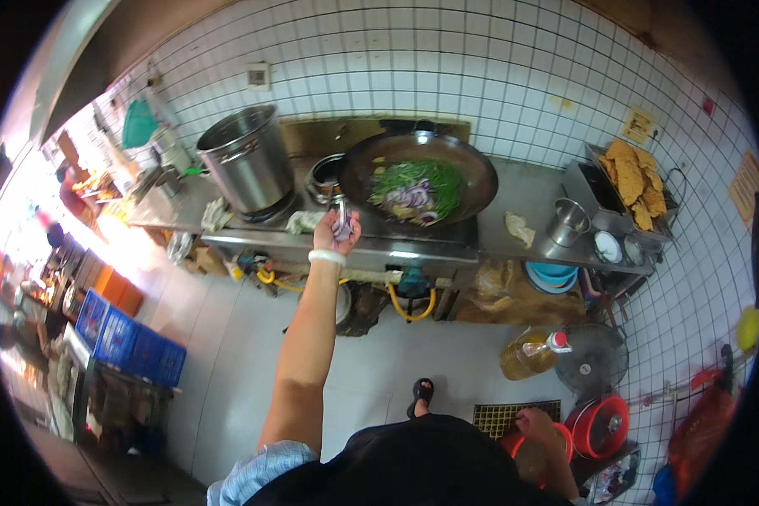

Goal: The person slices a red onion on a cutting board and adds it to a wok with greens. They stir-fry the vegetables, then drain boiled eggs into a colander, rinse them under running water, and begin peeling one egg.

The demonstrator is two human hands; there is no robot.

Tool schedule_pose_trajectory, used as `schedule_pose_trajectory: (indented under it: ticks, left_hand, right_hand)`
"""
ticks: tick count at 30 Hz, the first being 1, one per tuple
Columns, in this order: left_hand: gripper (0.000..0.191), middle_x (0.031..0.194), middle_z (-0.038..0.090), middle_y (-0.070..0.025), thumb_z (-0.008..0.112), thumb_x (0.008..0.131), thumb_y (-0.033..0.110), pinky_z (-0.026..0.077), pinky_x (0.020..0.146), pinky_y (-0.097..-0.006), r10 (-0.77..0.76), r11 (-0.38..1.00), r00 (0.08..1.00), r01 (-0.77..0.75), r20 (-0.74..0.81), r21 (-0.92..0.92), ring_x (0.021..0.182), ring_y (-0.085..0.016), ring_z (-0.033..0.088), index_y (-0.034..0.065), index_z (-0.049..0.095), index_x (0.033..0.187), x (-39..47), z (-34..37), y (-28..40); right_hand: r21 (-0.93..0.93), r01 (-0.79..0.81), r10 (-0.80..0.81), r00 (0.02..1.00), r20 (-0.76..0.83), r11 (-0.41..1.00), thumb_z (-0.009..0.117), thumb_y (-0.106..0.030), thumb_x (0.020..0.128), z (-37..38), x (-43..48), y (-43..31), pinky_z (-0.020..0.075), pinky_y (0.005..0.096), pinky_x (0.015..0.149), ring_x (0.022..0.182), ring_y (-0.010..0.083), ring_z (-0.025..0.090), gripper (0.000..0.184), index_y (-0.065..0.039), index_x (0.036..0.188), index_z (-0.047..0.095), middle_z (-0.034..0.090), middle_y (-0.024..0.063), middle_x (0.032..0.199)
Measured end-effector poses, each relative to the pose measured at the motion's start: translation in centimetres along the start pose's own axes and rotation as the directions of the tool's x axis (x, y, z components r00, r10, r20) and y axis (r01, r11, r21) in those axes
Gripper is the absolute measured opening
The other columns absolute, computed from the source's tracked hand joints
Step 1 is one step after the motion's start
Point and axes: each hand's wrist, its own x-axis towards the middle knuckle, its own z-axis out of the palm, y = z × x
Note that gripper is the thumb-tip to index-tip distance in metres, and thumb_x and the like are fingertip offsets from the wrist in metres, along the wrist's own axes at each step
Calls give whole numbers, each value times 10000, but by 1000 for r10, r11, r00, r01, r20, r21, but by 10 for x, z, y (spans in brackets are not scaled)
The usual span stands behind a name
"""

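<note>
My left hand (pixel 335 233) reaches over the stove's front edge, palm up, with sliced red onion (pixel 344 224) in its curled fingers. Just right of it, a large dark wok (pixel 477 180) sits on the burner. Inside the wok are cut green vegetables (pixel 443 183), slices of red onion and some pale pieces. My right hand (pixel 536 422) hangs low at my side above a red-rimmed bucket (pixel 568 439); whether it holds anything is unclear.
A tall steel stockpot (pixel 246 167) stands left of the wok. Fried golden pieces (pixel 629 177) fill a tray at right, near a steel container (pixel 568 221). An oil jug (pixel 528 354) and a lidded red bucket (pixel 601 427) are on the floor. Blue crates (pixel 129 341) stand left.
</note>
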Motion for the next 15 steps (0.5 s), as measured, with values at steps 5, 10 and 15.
schedule_pose_trajectory:
  ticks: [5, 10, 15]
  left_hand:
    - [243, 797, 565, -164, 452, 882, 259, 506, 590, -402, 75, 994, 956, -47, -285, 103, 683, -309, 558, 22, 506, 881, 157, 2, -23]
    - [554, 1302, 331, -176, 474, 847, 426, 395, 833, -576, 189, 956, 795, -16, -576, 293, 1151, -406, 370, 58, 361, 1245, 247, 25, -57]
    - [803, 1499, -44, -106, 456, 832, 477, 141, 988, -663, 273, 826, 863, 15, -424, 563, 1341, -434, 73, 140, 58, 1442, 297, 48, -60]
  right_hand:
    - [26, -77, 76, 997, 12, 997, 572, -219, 768, 0, 85, 12, 462, 445, 686, 783, 352, 569, 178, -65, 856, 575, 589, 161, 825]
    - [161, 57, -66, 997, 49, 985, 566, -212, 786, -24, 190, -6, 468, 438, 697, 796, 342, 571, 181, -78, 906, 579, 583, 156, 822]
    - [67, 206, -211, 974, 79, 976, 545, -187, 804, -57, 268, -36, 473, 419, 709, 821, 336, 572, 164, -75, 918, 580, 581, 152, 873]
